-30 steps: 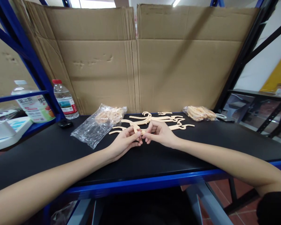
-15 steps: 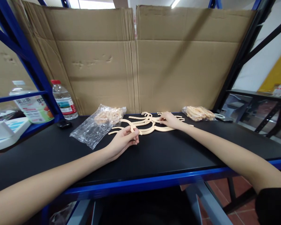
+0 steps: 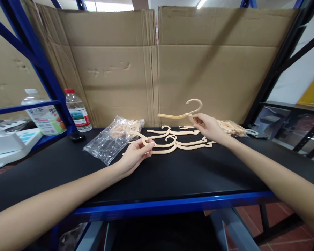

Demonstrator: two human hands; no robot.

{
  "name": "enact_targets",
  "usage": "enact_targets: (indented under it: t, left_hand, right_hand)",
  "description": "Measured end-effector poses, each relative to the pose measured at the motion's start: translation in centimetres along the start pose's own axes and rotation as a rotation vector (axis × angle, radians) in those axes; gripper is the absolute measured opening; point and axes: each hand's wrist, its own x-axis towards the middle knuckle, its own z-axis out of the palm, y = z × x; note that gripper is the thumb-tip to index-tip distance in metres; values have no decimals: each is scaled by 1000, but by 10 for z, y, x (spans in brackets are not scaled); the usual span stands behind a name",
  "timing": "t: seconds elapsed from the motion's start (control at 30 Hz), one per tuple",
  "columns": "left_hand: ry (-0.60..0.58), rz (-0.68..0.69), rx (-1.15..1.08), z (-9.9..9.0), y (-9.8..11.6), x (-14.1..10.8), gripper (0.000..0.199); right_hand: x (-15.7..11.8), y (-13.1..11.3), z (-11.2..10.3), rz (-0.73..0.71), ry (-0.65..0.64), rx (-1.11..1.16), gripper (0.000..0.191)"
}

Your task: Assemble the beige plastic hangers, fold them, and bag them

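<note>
My right hand (image 3: 209,126) is closed around one side of a beige clothes hanger (image 3: 172,116), raised above the table. This hanger's hook curves upward and its other arm points left. Lower and to the left, my left hand (image 3: 136,155) pinches another beige hanger (image 3: 138,134) between thumb and fingers; part of it is hidden by the fingers. Between and behind the hands, several beige hangers (image 3: 163,152) lie spread on the black tabletop (image 3: 172,177), with their hooks toward the back.
A clear plastic bag (image 3: 102,148) with beige pieces lies at the left, and another bagged bundle (image 3: 231,127) at the right. A red-capped water bottle (image 3: 77,113) and a small black object (image 3: 77,136) stand further left. Cardboard (image 3: 115,80) walls the back.
My right hand has lifted a hanger off the group on the table and moved up and right. My left hand keeps its pinch with little movement. The view has shifted slightly.
</note>
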Motion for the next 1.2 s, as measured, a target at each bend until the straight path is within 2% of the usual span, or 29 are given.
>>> enact_targets:
  t: [0.17, 0.3, 0.4, 0.63, 0.9, 1.2]
  left_hand:
    - [1, 1, -32, 0, 1, -1, 20]
    - [-18, -7, -79, 0, 2, -1, 21]
    - [-33, -21, -109, 0, 1, -1, 22]
    - [7, -118, -160, 5, 9, -5, 16]
    - [-57, -122, -206, 7, 13, -8, 14]
    - [-36, -149, -209, 7, 17, -9, 11]
  right_hand:
    - [-22, -15, -10, 54, -299, 322, 19]
    - [-25, -26, -16, -7, -430, 325, 24]
    - [-25, -30, -15, -53, -476, 322, 31]
    - [-28, -37, -10, -121, -417, 269, 32]
    - [-29, -40, -7, -160, -362, 229, 32]
    - [-29, -38, -7, -167, -307, 166, 29]
